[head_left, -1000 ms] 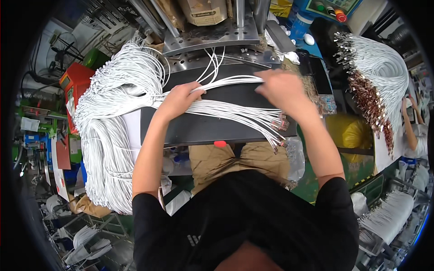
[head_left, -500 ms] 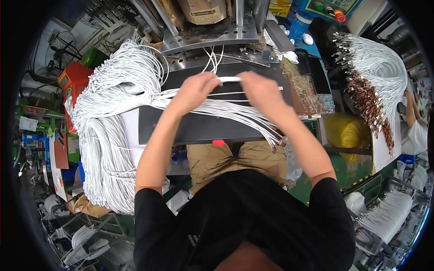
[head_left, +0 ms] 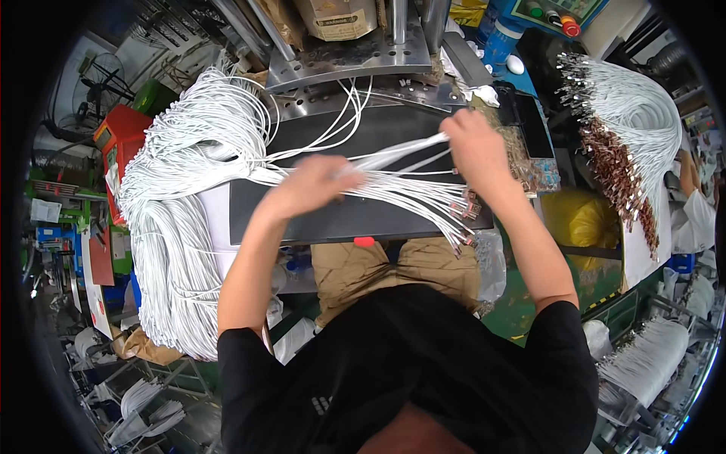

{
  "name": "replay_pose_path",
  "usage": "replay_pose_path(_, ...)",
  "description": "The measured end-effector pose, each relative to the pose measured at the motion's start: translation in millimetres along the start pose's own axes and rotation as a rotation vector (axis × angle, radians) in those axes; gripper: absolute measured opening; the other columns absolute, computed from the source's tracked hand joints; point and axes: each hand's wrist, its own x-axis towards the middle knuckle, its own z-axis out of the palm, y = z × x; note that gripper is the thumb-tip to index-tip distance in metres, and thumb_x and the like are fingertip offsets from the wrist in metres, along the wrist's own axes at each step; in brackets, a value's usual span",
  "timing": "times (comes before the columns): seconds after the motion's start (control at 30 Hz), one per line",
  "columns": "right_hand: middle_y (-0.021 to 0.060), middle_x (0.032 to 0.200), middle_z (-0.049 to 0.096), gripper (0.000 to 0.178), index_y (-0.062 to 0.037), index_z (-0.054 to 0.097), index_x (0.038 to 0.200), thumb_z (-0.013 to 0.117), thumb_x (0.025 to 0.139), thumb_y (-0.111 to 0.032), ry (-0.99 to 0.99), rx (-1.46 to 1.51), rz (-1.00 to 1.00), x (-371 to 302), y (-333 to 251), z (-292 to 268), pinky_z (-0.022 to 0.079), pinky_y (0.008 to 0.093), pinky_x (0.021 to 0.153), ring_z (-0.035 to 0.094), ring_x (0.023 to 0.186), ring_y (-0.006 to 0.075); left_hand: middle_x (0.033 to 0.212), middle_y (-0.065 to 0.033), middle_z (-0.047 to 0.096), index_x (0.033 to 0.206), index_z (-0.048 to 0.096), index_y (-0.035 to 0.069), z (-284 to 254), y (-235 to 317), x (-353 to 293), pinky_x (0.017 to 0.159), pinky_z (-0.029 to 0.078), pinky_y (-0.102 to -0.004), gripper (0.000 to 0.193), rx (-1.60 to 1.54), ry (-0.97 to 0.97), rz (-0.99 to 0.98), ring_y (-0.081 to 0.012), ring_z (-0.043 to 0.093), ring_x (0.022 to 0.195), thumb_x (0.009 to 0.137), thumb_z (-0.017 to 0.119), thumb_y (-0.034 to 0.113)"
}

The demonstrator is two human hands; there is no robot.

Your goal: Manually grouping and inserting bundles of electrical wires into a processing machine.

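My right hand (head_left: 478,149) is closed on the ends of a few white cables (head_left: 412,145), raised above the black work surface (head_left: 302,212). These cables slant down leftward to my left hand (head_left: 314,184), which is smeared by motion; whether its fingers grip them cannot be made out. Beneath and beside them, a fanned bunch of white cables (head_left: 412,198) lies on the surface, its brownish connector ends (head_left: 463,208) pointing right. A few separate cables (head_left: 340,130) loop away toward the metal press. Leftward, the bunch joins a large heap of white cables (head_left: 200,129).
A metal press plate (head_left: 348,64) on posts stands at the far side. More cables (head_left: 178,272) hang over the left edge. At right are a phone-like black slab (head_left: 537,129), a yellow bag (head_left: 578,219) and another coiled cable bundle (head_left: 643,113). A control box with buttons (head_left: 556,15) sits far right.
My hands have moved apart: the right one outward to the right with the cable ends, the left one down toward me. The held cables now stretch between them, and more loops show near the press.
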Motion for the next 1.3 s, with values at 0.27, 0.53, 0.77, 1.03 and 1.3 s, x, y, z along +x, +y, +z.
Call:
replay_pose_path(0.27, 0.0074, 0.119, 0.067, 0.027, -0.0111, 0.068, 0.117, 0.059, 0.093, -0.02, 0.075, 0.688, -0.031, 19, -5, 27, 0.054, 0.0384, 0.087, 0.064, 0.095, 0.0319, 0.078, 0.0009, 0.059, 0.115, 0.066, 0.005, 79, 15, 26, 0.052, 0.035, -0.0209, 0.033, -1.007, -0.191, -0.11, -0.0061, 0.048, 0.06, 0.106, 0.052, 0.034)
replay_pose_path(0.53, 0.0122, 0.119, 0.068, 0.038, -0.0059, 0.064, 0.122, 0.059, 0.099, -0.035, -0.079, 1.097, 0.071, 20, -6, 47, 0.052, 0.0424, 0.09, 0.066, 0.099, 0.0351, 0.085, -0.001, 0.062, 0.122, 0.063, 0.004, 54, 17, 81, 0.053, 0.035, -0.0189, 0.032, -1.013, 0.071, -0.121, -0.0058, 0.046, 0.059, 0.105, 0.053, 0.029)
replay_pose_path(0.77, 0.0154, 0.113, 0.067, 0.035, -0.0047, 0.065, 0.119, 0.065, 0.094, -0.029, -0.476, 0.42, 0.072, 26, -10, 18, 0.051, 0.0455, 0.088, 0.064, 0.099, 0.0367, 0.104, -0.0103, 0.07, 0.127, 0.06, 0.0, 30, -16, 114, 0.066, 0.05, -0.0226, 0.033, -1.286, 0.211, -0.127, -0.0117, 0.061, 0.072, 0.104, 0.055, 0.023)
replay_pose_path(1.03, 0.0141, 0.104, 0.065, 0.028, -0.0074, 0.07, 0.112, 0.071, 0.088, -0.022, 0.291, 0.248, 0.012, 61, 27, 82, 0.05, 0.0404, 0.08, 0.061, 0.094, 0.0311, 0.099, -0.0107, 0.071, 0.118, 0.064, 0.0, 43, -21, 121, 0.078, 0.056, -0.0262, 0.028, -1.141, 0.152, -0.107, -0.0163, 0.069, 0.087, 0.099, 0.064, 0.021)
replay_pose_path(1.3, 0.0118, 0.091, 0.071, 0.032, -0.0063, 0.069, 0.121, 0.057, 0.096, -0.021, -0.237, 1.267, 0.717, 63, 28, 60, 0.05, 0.0384, 0.07, 0.064, 0.07, 0.0275, 0.082, -0.004, 0.067, 0.101, 0.067, 0.001, 53, -11, 115, 0.069, 0.053, -0.0242, 0.026, -0.792, 0.128, -0.098, -0.0123, 0.065, 0.073, 0.092, 0.074, 0.025)
